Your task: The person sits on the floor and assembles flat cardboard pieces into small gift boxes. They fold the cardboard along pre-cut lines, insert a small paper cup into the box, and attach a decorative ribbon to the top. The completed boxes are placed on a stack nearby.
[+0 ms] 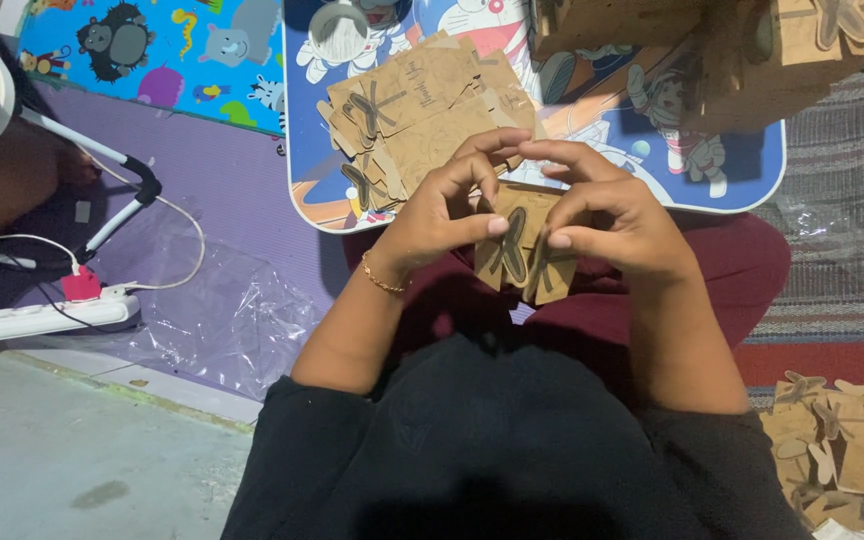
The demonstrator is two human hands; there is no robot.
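Brown cardboard box blank [524, 250] with butterfly-shaped closing tabs sits between our two hands, held above our lap in dark red trousers [752, 265]. Our left hand [442, 215] pinches its left edge, thumb tip pressed on the front face and the other fingers curled over the top edge. Our right hand [617, 215] mirrors that grip on the right side, thumb tip just beside the left thumb, fingers bent over the top and closed on the card. Both thumbs nearly meet over the middle of the piece, where the dark butterfly cut-outs show.

Both wrists bend inward, so that the hands arch toward each other, and the forearms run up from the lower part of the view. A thin gold bracelet [382, 277] circles the left wrist.

We see the piece hanging down from the fingers, its long axis running roughly top to bottom in the view and tilted slightly, the lower corners pointing toward our body.

Beyond the hands, a small lap table with a blue cartoon print [752, 170] carries a fanned stack of flat brown blanks [422, 110] and some folded boxes [742, 60]. More brown pieces [842, 445] lie on the striped mat [842, 130] at our right. At our left lie clear plastic sheeting [222, 310], a white power strip [42, 318] and a purple mat [222, 170].
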